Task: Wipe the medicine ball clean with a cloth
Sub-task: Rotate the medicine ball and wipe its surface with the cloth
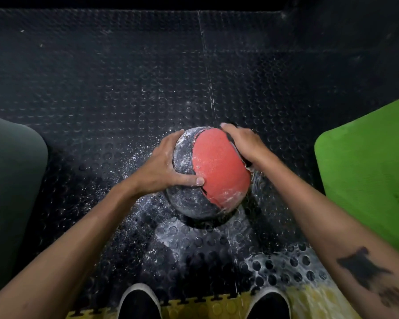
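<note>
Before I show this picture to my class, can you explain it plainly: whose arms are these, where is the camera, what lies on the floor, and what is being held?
The camera sits on a person's head, looking down, so the arms are their own. The left hand and right hand grip a red and black medicine ball resting on a studded black floor mat dusted with white powder. A green mat lies to the right, and the person's shoes show below. I see no cloth.
</note>
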